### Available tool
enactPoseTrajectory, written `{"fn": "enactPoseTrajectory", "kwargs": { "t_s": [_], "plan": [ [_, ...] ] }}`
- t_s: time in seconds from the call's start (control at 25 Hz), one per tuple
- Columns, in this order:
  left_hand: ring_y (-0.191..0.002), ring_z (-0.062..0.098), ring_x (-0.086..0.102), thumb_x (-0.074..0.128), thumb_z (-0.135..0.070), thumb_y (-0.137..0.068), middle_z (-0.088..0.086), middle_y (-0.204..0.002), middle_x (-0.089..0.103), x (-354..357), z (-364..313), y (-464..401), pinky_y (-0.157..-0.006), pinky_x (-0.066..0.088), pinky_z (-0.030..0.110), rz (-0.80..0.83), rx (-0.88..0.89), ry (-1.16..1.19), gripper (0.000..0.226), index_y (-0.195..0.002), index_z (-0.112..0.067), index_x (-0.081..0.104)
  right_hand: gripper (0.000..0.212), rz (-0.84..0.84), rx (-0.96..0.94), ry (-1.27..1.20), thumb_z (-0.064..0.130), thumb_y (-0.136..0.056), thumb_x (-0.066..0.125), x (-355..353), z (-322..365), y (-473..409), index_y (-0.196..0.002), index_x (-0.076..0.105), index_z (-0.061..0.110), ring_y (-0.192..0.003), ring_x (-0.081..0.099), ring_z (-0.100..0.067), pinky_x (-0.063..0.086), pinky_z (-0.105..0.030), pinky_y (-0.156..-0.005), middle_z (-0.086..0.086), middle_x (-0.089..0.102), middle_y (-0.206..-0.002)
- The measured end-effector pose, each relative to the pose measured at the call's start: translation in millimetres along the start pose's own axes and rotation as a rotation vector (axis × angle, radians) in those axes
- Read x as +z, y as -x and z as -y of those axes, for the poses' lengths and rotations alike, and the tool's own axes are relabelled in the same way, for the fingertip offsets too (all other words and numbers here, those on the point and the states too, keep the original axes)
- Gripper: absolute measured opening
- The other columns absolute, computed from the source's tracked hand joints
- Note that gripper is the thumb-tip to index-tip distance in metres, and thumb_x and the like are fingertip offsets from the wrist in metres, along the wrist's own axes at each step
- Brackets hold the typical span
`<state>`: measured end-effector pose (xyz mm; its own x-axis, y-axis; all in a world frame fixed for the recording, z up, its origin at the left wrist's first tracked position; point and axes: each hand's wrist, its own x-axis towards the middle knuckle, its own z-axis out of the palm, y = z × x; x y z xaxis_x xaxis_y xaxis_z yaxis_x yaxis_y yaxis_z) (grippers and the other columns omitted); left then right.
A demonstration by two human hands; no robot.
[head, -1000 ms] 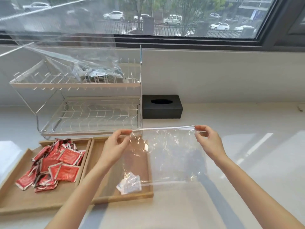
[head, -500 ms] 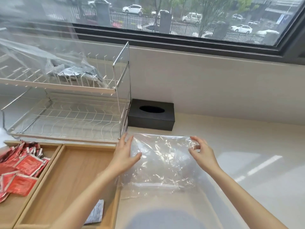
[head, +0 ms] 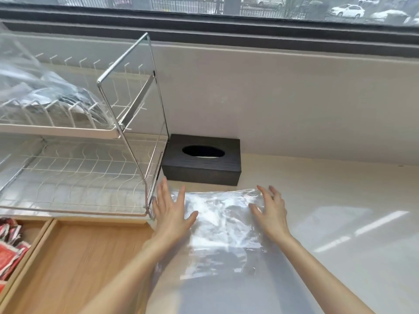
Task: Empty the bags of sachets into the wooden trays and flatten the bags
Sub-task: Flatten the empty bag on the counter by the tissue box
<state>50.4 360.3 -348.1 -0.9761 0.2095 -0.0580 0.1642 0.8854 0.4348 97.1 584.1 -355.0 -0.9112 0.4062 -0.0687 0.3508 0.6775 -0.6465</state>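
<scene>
A person's left hand [head: 170, 211] and right hand [head: 271, 211] press, palms down and fingers spread, on a clear, crinkled plastic bag [head: 223, 232] lying on the pale bench [head: 340, 223] just in front of the black rectangular tissue box [head: 201, 165]; neither hand grips anything. A second ago the same bag hung in the air, pinched by its top corners above the trays; it has since been laid down on the bench, and both hands have opened out flat on its far corners. The bag looks empty, so the flattening step appears to be under way, with wrinkles still to be smoothed toward the near edge. Left of the tissue box, the nearer light wooden tray [head: 74, 257] shows bare wood in its visible part, while a second wooden tray [head: 34, 232] further left holds red sachets [head: 11, 248]. On the upper tier of the white wire rack [head: 74, 132], also left of the box, another transparent bag with dark contents [head: 52, 96] waits, suggesting more emptying remains.
</scene>
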Motion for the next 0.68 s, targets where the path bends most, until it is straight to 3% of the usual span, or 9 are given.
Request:
{"fn": "enactPoseTrajectory", "kwargs": {
  "t_s": [0.08,0.2,0.28,0.36,0.44,0.68],
  "plan": [
    [-0.140,0.026,-0.020,0.035,-0.050,-0.087,0.010,-0.152,-0.020,2,-2,0,-0.113,-0.010,0.042,-0.031,0.079,-0.053,0.065,-0.143,-0.022,0.015,0.051,-0.061,-0.030,0.169,0.026,-0.091,0.047,1,5,5,-0.139,0.032,0.016,-0.139,0.019,-0.033,0.014,-0.043,-0.112,-0.015,0.013,-0.153],
    [-0.142,0.022,-0.013,0.000,-0.064,-0.070,0.002,-0.156,-0.007,6,-7,12,-0.113,-0.012,0.042,0.009,0.096,-0.068,0.084,-0.143,-0.025,0.011,0.053,-0.148,-0.294,0.357,0.042,-0.090,0.032,14,12,22,-0.135,0.041,0.017,-0.139,0.018,-0.028,0.000,-0.042,-0.112,-0.013,0.033,-0.148],
    [-0.141,0.021,-0.018,-0.004,-0.064,-0.069,0.000,-0.155,-0.010,18,-7,18,-0.112,-0.015,0.042,0.062,0.052,-0.068,0.085,-0.144,-0.025,0.004,0.068,-0.060,-0.373,0.450,0.060,-0.085,0.014,24,12,31,-0.138,0.035,0.022,-0.142,0.008,-0.021,-0.012,-0.038,-0.108,-0.006,0.030,-0.151],
    [-0.140,0.023,-0.020,-0.009,-0.062,-0.066,0.001,-0.155,-0.013,31,-5,20,-0.112,-0.015,0.044,0.091,0.038,-0.105,0.087,-0.144,-0.024,-0.001,0.085,0.107,-0.306,0.440,0.072,-0.073,-0.001,31,9,35,-0.144,0.016,0.029,-0.144,-0.008,-0.017,-0.018,-0.039,-0.108,0.002,0.006,-0.157],
    [-0.140,0.023,-0.020,-0.012,-0.061,-0.064,0.001,-0.155,-0.013,41,-2,14,-0.111,-0.017,0.044,0.086,0.041,-0.152,0.088,-0.144,-0.025,-0.003,0.084,0.160,-0.232,0.441,0.067,-0.069,-0.004,36,5,32,-0.145,0.007,0.032,-0.143,-0.014,-0.016,-0.017,-0.042,-0.111,0.006,-0.005,-0.157],
    [-0.142,0.023,-0.015,-0.008,-0.058,-0.071,-0.001,-0.156,-0.005,46,2,-5,-0.107,-0.019,0.040,0.042,0.102,-0.180,0.080,-0.144,-0.025,0.003,0.080,0.131,-0.191,0.473,0.060,-0.072,-0.006,49,8,26,-0.145,0.003,0.029,-0.144,-0.012,-0.019,-0.020,-0.040,-0.108,0.004,-0.004,-0.157]
  ]
}}
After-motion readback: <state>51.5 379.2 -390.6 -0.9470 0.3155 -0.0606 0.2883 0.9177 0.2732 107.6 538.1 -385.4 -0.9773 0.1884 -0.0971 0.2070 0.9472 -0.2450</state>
